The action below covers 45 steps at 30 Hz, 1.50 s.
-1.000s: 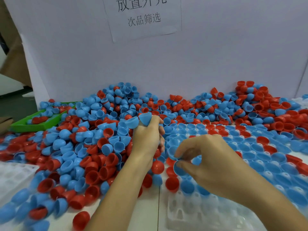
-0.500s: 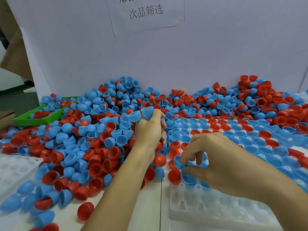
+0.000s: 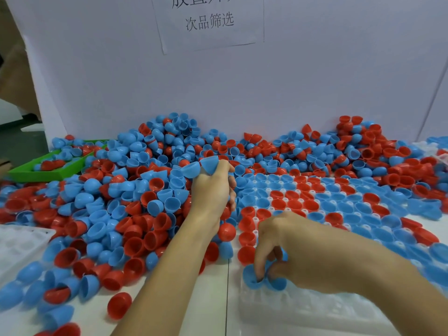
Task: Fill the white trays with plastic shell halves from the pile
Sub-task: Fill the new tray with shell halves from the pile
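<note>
While both forearms reach over the counter (image 3: 169, 311), the scene stands thus:
Left hand (image 3: 213, 190): raised over the pile, fingers curled round several blue shell halves (image 3: 201, 167) that stick out above the fist.
Right hand (image 3: 291, 248): low at the near left corner of the white tray (image 3: 303, 311), fingers (image 3: 260, 270) bent down, pinching a blue half (image 3: 251, 278) set in a tray pocket.
Pile (image 3: 121, 202): red and blue halves heaped across the counter against the white board (image 3: 315, 81).
Tray fill: far rows hold halves open side up; near rows show bare pockets.
Second white tray (image 3: 19, 243): at the left edge.
Green tray (image 3: 48, 174): far left, some halves inside.
Paper sign (image 3: 208, 20): fixed on the board.
</note>
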Available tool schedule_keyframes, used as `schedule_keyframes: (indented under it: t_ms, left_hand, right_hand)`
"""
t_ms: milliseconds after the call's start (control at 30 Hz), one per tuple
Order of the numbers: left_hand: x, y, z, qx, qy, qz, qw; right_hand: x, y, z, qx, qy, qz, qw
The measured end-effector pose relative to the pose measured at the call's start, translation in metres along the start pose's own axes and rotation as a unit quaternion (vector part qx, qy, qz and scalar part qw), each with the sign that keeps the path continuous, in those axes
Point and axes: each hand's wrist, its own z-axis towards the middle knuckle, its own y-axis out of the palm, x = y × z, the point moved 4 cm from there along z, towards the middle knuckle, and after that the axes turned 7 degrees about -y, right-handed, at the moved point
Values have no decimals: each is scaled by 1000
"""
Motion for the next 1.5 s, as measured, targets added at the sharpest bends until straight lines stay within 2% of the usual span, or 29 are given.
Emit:
schedule_keyframes:
  t_ms: [167,500,733,800,867,967,1033,1167,1333,1500]
  left_hand:
    - [1,-1,0,2,4,1,1000]
    - [1,-3,1,-2,8,5,1000]
    - [-1,-3,2,-7,4,0,1000]
    - [-2,-2,2,-9,2,0,1000]
    - [-2,0,2,-19,1,8,1000]
    - [1,5,-2,-69,26,26,997]
    - [6,12,-7,-124,56,28,990]
    - [10,23,-16,-211,72,42,974]
    - [3,28,-21,-257,69,136,954]
    - [-2,33,-26,-311,53,147,938]
  right_hand:
    - [2,6,4,-9,12,18,1000]
    - [-1,18,12,-11,-21,-8,1000]
    - [9,7,5,-3,-20,43,999]
    - [18,-4,3,44,-21,59,997]
    - [31,-16,7,144,-29,87,985]
    - [51,-23,12,330,-10,186,925]
    - [53,-17,14,395,-7,201,897]
    - [51,-4,12,448,-27,212,868]
    - [49,-8,3,519,-45,203,829]
    - [50,-10,0,526,-29,181,831]
